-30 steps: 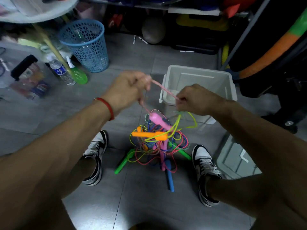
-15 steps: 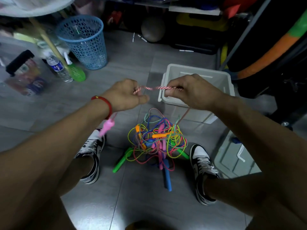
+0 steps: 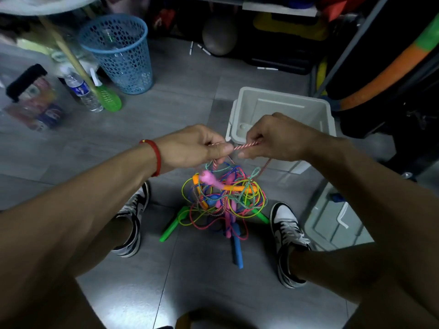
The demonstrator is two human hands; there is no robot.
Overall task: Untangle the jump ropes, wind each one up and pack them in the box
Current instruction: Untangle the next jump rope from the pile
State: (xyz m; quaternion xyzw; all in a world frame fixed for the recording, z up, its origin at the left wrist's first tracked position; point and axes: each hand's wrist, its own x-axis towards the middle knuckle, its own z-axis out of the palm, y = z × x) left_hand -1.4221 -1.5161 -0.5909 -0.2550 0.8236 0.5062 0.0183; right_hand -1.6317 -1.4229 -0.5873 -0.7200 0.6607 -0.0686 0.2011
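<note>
left hand (image 3: 194, 148): pinches the pink rope (image 3: 245, 146), its pink handle (image 3: 210, 179) dangling below
right hand (image 3: 276, 136): pinches the same rope, just beside the left
tangle (image 3: 223, 200): on the floor between the shoes (ropes knotted together)
box (image 3: 280, 110): open, behind the hands

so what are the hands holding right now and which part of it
Both hands pinch the pink-and-white twisted rope by its cord: left hand and right hand close together, above the tangle.

2 hands (image 3: 190, 148) – 2 shoes (image 3: 288, 236), 1 box (image 3: 285, 108), 1 basket (image 3: 118, 53).
</note>
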